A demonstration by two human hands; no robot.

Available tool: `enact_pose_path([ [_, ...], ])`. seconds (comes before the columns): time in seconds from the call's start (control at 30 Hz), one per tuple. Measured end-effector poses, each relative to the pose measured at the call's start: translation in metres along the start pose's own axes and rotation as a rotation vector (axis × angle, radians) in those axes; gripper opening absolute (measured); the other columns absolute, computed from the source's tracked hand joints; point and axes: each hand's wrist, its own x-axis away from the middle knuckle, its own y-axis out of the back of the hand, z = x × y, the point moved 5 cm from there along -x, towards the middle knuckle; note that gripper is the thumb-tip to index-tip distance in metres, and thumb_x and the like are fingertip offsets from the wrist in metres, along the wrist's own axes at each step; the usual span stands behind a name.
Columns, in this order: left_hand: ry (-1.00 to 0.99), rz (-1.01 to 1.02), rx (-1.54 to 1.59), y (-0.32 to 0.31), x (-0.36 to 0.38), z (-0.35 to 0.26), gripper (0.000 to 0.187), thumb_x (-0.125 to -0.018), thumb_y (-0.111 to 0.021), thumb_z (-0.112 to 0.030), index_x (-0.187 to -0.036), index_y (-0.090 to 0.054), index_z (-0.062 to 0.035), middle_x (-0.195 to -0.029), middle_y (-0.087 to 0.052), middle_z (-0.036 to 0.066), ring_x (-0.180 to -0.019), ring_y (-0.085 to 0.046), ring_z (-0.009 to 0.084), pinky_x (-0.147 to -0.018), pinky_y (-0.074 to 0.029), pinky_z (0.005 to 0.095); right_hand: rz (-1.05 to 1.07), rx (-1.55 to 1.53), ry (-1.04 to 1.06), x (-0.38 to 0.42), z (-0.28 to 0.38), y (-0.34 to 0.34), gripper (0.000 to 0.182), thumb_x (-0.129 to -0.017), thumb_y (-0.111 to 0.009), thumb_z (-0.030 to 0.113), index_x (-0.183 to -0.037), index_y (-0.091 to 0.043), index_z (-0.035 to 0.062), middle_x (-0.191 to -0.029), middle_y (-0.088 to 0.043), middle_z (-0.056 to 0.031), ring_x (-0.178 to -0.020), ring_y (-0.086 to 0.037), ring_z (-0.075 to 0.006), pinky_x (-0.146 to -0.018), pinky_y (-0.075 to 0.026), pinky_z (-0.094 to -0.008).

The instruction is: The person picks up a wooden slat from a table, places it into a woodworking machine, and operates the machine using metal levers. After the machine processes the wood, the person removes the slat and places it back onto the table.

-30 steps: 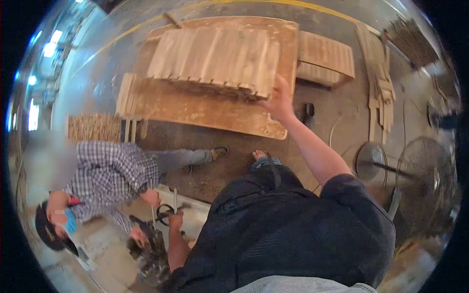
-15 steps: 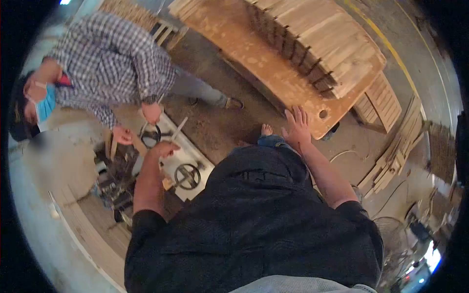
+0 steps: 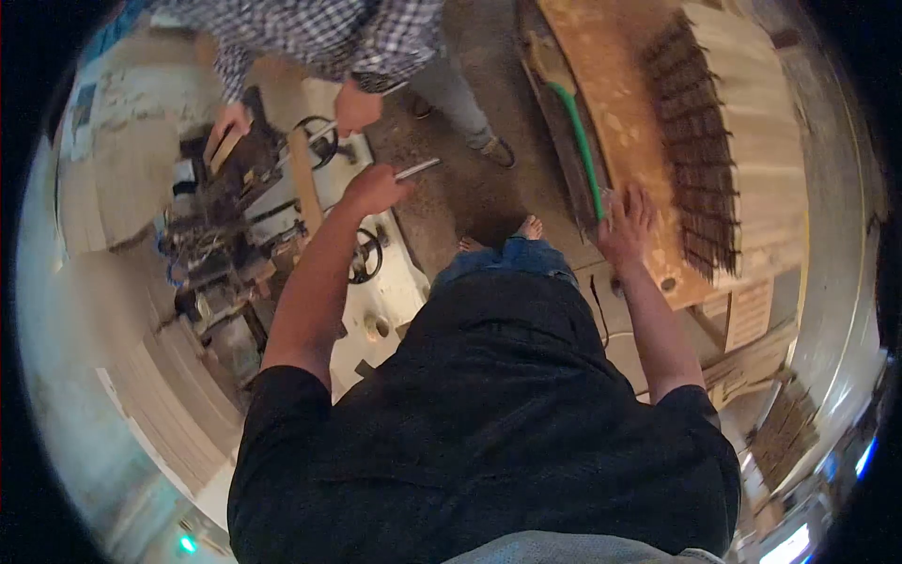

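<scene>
My left hand (image 3: 374, 188) is closed around a thin metal rod (image 3: 417, 169) whose tip sticks out to the right, above a white machine (image 3: 381, 282) with black handwheels (image 3: 365, 256). My right hand (image 3: 625, 226) hangs with its fingers spread, holding nothing, just off the near edge of a long wooden board (image 3: 620, 122). A stack of wooden slats (image 3: 742, 141) lies on that board, to the right of the hand.
A person in a checked shirt (image 3: 319, 28) stands across the machine, one hand (image 3: 357, 108) at a handwheel, the other hand (image 3: 228, 120) on a wooden piece. A green strip (image 3: 583, 150) runs along the board's edge. Planks (image 3: 178, 404) lie at lower left.
The view has swung left, so the board and slats now lie at the right. My right hand came off the slat stack and lowered. My left hand kept hold of the rod.
</scene>
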Motion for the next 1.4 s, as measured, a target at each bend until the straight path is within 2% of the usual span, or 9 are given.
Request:
enact_pose_path([
  [0.37, -0.137, -0.171, -0.077, -0.004, 0.002, 0.003, 0.04, -0.085, -0.063, -0.045, -0.101, -0.067, -0.0083, -0.092, -0.07, 0.017, -0.093, -0.067, 0.0382, -0.083, -0.053, 0.0499, 0.071, 0.175, -0.049, 0.001, 0.0, -0.005, 0.043, -0.075, -0.067, 0.027, -0.118, -0.064, 0.021, -0.15, -0.034, -0.0134, -0.143, -0.025, -0.0376, -0.113, -0.023, -0.059],
  [0.6, -0.044, -0.406, -0.11, -0.006, 0.012, 0.001, 0.038, -0.086, -0.062, -0.046, -0.098, -0.068, -0.0102, -0.087, -0.07, 0.018, -0.089, -0.069, 0.0362, -0.075, -0.055, 0.0504, 0.079, 0.162, -0.013, 0.0, 0.005, -0.002, 0.043, -0.076, -0.068, 0.026, -0.118, -0.064, 0.019, -0.153, -0.031, -0.0121, -0.144, -0.022, -0.0383, -0.114, -0.021, -0.0596],
  [0.8, -0.06, -0.546, -0.016, -0.014, 0.007, 0.012, 0.043, -0.084, -0.065, -0.048, -0.104, -0.067, -0.0098, -0.093, -0.071, 0.016, -0.083, -0.069, 0.0365, -0.074, -0.055, 0.0501, 0.053, 0.226, 0.044, -0.003, 0.017, 0.006, 0.044, -0.075, -0.069, 0.022, -0.118, -0.061, 0.0126, -0.148, -0.035, -0.0185, -0.141, -0.028, -0.0402, -0.113, -0.023, -0.0569],
  [1.0, -0.423, -0.834, 0.384, 0.004, 0.042, 0.014, 0.051, -0.081, -0.072, -0.045, -0.114, -0.067, -0.0064, -0.108, -0.067, 0.019, -0.107, -0.063, 0.0355, -0.089, -0.049, 0.048, 0.202, 0.222, -0.189, -0.013, 0.025, 0.01, 0.046, -0.076, -0.068, 0.027, -0.119, -0.062, 0.0144, -0.149, -0.033, -0.0205, -0.141, -0.025, -0.042, -0.114, -0.023, -0.056],
  [1.1, -0.314, -1.063, 0.443, 0.029, 0.077, 0.051, 0.056, -0.082, -0.073, -0.041, -0.123, -0.061, -0.0046, -0.124, -0.06, 0.019, -0.121, -0.054, 0.0384, -0.102, -0.042, 0.049, 0.214, 0.265, -0.288, -0.016, 0.011, -0.01, 0.051, -0.077, -0.068, 0.035, -0.124, -0.061, 0.0163, -0.152, -0.03, -0.0214, -0.143, -0.023, -0.0427, -0.116, -0.021, -0.0555],
  [1.17, 0.112, -1.209, 0.201, 0.03, 0.093, 0.092, 0.064, -0.086, -0.069, -0.04, -0.136, -0.049, -0.0055, -0.136, -0.051, 0.021, -0.128, -0.046, 0.0421, -0.107, -0.036, 0.0518, 0.215, 0.248, -0.322, -0.021, 0.016, -0.006, 0.056, -0.078, -0.068, 0.041, -0.128, -0.059, 0.0174, -0.155, -0.028, -0.0239, -0.145, -0.021, -0.0429, -0.117, -0.02, -0.0553],
  [1.27, 0.511, -0.996, 0.203, 0.015, 0.091, 0.126, 0.069, -0.088, -0.067, -0.036, -0.144, -0.036, -0.0076, -0.142, -0.044, 0.022, -0.131, -0.043, 0.0434, -0.106, -0.035, 0.0538, 0.326, 0.296, -0.305, -0.024, 0.024, -0.006, 0.062, -0.078, -0.068, 0.043, -0.132, -0.056, 0.0159, -0.154, -0.029, -0.0243, -0.143, -0.023, -0.0446, -0.116, -0.023, -0.0541],
  [1.3, 0.48, -0.804, 0.327, 0.007, 0.087, 0.135, 0.073, -0.089, -0.066, -0.034, -0.147, -0.03, -0.0087, -0.138, -0.049, 0.023, -0.126, -0.049, 0.0417, -0.102, -0.041, 0.0522, 0.267, 0.271, -0.307, -0.021, 0.008, -0.023, 0.055, -0.076, -0.071, 0.04, -0.124, -0.06, 0.0159, -0.152, -0.03, -0.0223, -0.142, -0.023, -0.0448, -0.115, -0.023, -0.0548],
  [1.4, 0.336, -0.846, 0.536, 0.002, 0.083, 0.144, 0.071, -0.087, -0.067, -0.034, -0.145, -0.035, -0.0079, -0.128, -0.056, 0.023, -0.117, -0.057, 0.0406, -0.097, -0.046, 0.0499, 0.21, 0.241, -0.294, -0.03, 0.023, -0.017, 0.048, -0.073, -0.075, 0.037, -0.114, -0.065, 0.014, -0.143, -0.04, -0.0213, -0.134, -0.033, -0.0436, -0.112, -0.029, -0.0542],
])
